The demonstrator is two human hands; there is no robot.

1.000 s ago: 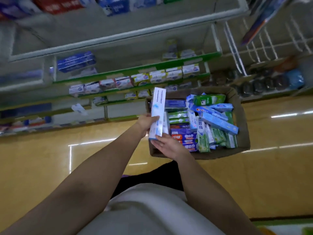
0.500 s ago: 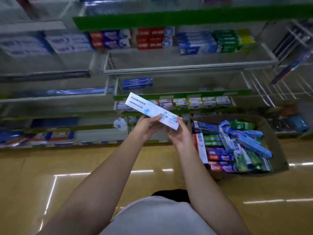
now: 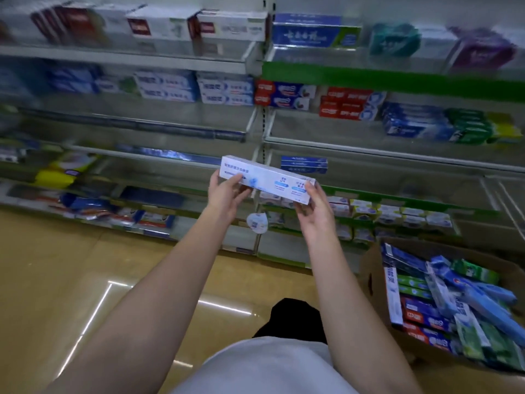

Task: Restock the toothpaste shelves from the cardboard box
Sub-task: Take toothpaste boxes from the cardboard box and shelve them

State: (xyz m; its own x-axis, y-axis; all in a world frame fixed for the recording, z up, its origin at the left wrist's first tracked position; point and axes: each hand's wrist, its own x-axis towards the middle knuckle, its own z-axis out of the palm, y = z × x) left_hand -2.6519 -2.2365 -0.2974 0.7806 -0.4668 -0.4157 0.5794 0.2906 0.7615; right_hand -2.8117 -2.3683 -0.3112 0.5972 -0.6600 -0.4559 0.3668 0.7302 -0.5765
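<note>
A long white and light-blue toothpaste box (image 3: 267, 177) is held level in front of the shelves, between both my hands. My left hand (image 3: 227, 194) grips its left end with the thumb on the front face. My right hand (image 3: 314, 207) holds the right end from below, fingers curled up round it. The cardboard box (image 3: 372, 280) stands on the floor at the lower right, filled with several blue, green and red toothpaste boxes. The shelves (image 3: 255, 64) rise ahead in several tiers, partly stocked.
Two dark blue boxes (image 3: 304, 164) lie on the shelf just behind the held box. Red, blue and green stacks (image 3: 349, 105) fill the tier above. A round white tag (image 3: 257, 223) hangs from a lower shelf edge. Shiny yellow floor (image 3: 71, 265) lies to the left.
The white box was lifted out of the cardboard box, turned from upright to level and raised toward the shelves. My view swung upward, so higher tiers show now.
</note>
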